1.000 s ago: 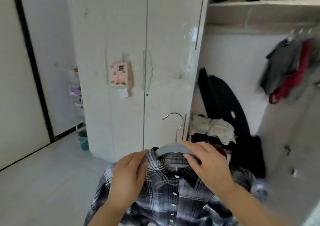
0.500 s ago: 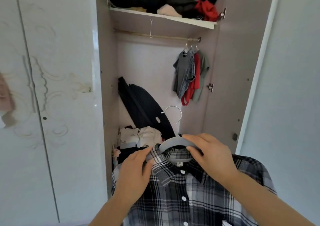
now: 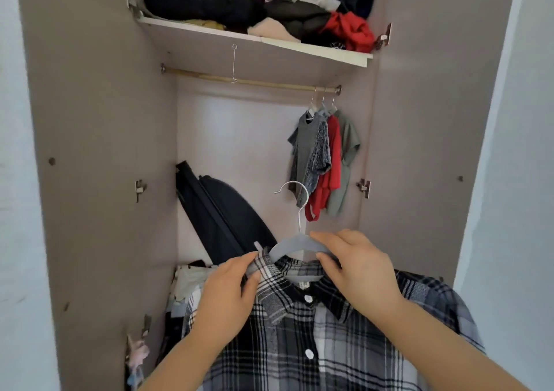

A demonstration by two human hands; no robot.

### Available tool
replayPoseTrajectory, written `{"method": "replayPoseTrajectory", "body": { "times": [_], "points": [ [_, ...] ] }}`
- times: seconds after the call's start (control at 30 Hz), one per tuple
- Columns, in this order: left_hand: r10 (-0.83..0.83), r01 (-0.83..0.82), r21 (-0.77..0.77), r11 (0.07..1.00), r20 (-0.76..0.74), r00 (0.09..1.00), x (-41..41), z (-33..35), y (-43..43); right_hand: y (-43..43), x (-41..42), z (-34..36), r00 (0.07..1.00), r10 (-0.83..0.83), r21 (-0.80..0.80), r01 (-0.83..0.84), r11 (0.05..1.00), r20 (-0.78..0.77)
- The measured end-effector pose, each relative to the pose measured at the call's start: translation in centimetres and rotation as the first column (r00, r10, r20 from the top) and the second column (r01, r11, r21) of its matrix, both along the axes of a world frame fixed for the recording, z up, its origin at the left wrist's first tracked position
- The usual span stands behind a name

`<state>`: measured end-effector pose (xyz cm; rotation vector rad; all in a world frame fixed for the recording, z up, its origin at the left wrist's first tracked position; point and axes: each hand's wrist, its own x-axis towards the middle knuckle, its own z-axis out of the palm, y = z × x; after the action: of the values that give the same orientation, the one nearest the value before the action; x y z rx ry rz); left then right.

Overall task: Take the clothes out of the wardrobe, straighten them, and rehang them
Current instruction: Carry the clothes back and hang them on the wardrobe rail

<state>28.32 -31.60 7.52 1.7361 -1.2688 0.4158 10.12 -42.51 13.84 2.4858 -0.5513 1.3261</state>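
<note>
A black-and-white plaid shirt [image 3: 299,330] hangs buttoned on a grey hanger [image 3: 295,242] with a metal hook, held in front of the open wardrobe. My left hand [image 3: 227,297] pinches the shirt's left collar and shoulder over the hanger's arm. My right hand [image 3: 356,270] grips the right arm of the hanger beside the collar. The hanging rail [image 3: 248,80] runs across the wardrobe above, well over the hook.
Three small garments [image 3: 320,157], grey, red and olive, hang at the rail's right end. A bare wire hook [image 3: 234,64] dangles near the rail's middle. The top shelf [image 3: 257,41] carries piled clothes. A black bag [image 3: 221,214] leans inside above folded clothes [image 3: 192,276].
My view has swung right from the closed doors to face the open wardrobe and moved closer. Both hands keep their hold on shirt and hanger, which now sit a little higher toward the rail.
</note>
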Motion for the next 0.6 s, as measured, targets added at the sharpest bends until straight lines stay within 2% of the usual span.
{"method": "replayPoseTrajectory", "body": {
  "times": [0.13, 0.6],
  "points": [
    [-0.032, 0.032, -0.007, 0.999, 0.014, 0.999, 4.9, 1.2, -6.5, -6.5, 4.8, 0.8, 1.000, -0.016, 0.063, 0.017, 0.998, -0.010],
    [-0.110, 0.117, -0.046, 0.992, 0.143, 0.984, 24.8, 10.0, -27.2, -25.6, 23.7, 8.9, 0.994, -0.106, -0.082, 0.106, 0.991, -0.005]
  ]
}}
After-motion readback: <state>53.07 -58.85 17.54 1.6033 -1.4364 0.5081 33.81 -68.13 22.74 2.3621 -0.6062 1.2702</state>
